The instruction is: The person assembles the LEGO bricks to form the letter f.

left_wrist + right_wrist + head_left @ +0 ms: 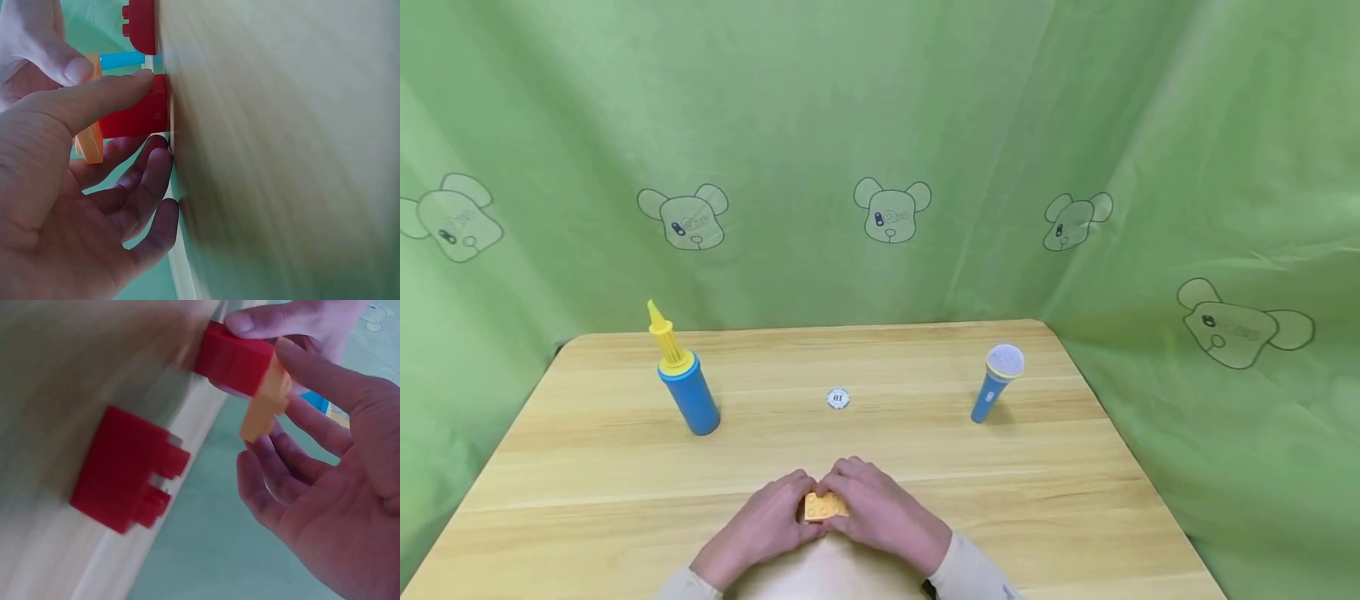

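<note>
Near the front of the table my two hands meet around a flat orange building plate point(822, 507) with studs. It lies over a red block point(132, 115), which stands on the table in the left wrist view. My left hand point(766, 518) holds the red block, thumb on one side and fingers on the other. My right hand point(880, 515) pinches the orange plate between thumb and fingers. A second red block point(119, 469) with studs stands apart on the table beside the right hand; the head view hides it.
A blue hand pump point(692, 402) with a yellow nozzle stands at the back left of the wooden table point(587, 492). A white chip point(838, 398) marked 10 lies behind the hands. To the right is a toy microphone point(992, 387). Green curtains point(880, 108) surround the table.
</note>
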A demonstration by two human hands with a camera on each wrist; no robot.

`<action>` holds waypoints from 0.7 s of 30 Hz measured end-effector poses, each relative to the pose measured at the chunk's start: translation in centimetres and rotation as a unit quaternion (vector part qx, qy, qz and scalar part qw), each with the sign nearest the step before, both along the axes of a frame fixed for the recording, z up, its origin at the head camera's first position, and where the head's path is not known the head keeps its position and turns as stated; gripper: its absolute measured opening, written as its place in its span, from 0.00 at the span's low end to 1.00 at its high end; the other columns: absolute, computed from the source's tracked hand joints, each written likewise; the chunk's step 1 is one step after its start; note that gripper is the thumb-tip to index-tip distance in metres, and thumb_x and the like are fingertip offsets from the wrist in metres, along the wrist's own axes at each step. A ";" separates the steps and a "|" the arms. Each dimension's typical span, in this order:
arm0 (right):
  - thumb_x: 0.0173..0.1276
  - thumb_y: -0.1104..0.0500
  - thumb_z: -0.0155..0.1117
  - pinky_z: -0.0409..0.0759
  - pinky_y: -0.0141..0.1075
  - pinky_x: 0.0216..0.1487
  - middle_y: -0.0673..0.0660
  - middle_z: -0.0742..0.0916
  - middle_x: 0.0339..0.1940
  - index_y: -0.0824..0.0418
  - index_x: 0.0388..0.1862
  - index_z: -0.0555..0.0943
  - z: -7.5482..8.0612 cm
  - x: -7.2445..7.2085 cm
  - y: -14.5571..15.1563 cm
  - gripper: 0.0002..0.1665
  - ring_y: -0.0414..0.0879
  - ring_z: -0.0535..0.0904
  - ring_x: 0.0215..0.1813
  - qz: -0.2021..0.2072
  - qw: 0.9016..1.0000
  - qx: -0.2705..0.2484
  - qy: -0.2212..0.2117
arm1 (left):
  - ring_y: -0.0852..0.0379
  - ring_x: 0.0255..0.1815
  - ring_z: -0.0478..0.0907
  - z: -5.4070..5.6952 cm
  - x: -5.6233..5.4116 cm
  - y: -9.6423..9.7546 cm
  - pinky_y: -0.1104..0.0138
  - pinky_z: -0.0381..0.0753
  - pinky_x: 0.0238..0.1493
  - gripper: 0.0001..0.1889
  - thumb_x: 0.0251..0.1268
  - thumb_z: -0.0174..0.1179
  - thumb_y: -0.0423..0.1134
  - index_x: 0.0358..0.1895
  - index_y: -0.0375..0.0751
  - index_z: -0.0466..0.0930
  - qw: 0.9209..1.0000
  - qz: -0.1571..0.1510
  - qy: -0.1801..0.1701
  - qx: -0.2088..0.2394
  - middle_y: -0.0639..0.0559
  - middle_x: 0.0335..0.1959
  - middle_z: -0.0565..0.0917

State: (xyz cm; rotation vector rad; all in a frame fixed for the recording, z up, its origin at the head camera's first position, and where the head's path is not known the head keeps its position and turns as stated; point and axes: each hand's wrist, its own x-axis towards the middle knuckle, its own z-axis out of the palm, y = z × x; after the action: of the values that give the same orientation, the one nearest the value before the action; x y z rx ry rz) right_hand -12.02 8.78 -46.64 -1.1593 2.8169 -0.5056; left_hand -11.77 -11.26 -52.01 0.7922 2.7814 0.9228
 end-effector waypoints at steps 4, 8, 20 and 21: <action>0.59 0.54 0.77 0.76 0.31 0.51 0.46 0.82 0.46 0.55 0.53 0.84 0.9 0.0 0.7 0.23 0.38 0.76 0.48 -0.014 1.000 -0.005 -0.009 | 0.69 0.30 0.70 0.0 0.0 0.0 0.72 0.73 0.32 0.22 0.54 0.75 0.49 0.47 0.40 0.82 1.000 0.003 -0.016 0.001 0.63 0.35 0.77; 0.59 0.57 0.76 0.78 0.34 0.53 0.47 0.82 0.48 0.55 0.54 0.83 1.8 -0.4 2.0 0.23 0.41 0.76 0.51 -0.038 0.999 -0.011 -0.008 | 0.68 0.32 0.71 -0.1 0.0 0.1 0.70 0.75 0.34 0.22 0.53 0.75 0.48 0.48 0.41 0.83 1.000 0.008 -0.018 -0.001 0.61 0.37 0.79; 0.60 0.69 0.69 0.80 0.42 0.53 0.52 0.83 0.48 0.59 0.53 0.83 1.6 -1.3 6.3 0.21 0.45 0.78 0.50 -0.104 0.993 0.009 -0.046 | 0.68 0.33 0.72 0.0 -0.1 0.0 0.67 0.78 0.38 0.21 0.53 0.75 0.49 0.48 0.43 0.83 1.000 0.003 -0.029 -0.004 0.63 0.37 0.78; 0.60 0.70 0.69 0.81 0.43 0.53 0.53 0.83 0.48 0.59 0.53 0.83 1.5 -1.2 6.6 0.21 0.45 0.78 0.50 -0.107 0.993 0.007 -0.050 | 0.68 0.33 0.72 0.0 -0.1 0.1 0.67 0.77 0.37 0.21 0.53 0.75 0.49 0.48 0.43 0.83 1.000 0.003 -0.029 -0.004 0.63 0.37 0.78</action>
State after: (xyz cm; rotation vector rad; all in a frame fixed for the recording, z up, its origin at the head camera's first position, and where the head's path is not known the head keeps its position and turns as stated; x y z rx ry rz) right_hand -13.21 15.42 -45.13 -0.8092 2.8665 -0.5385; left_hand -11.91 -11.18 -51.99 0.7447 2.7365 0.9196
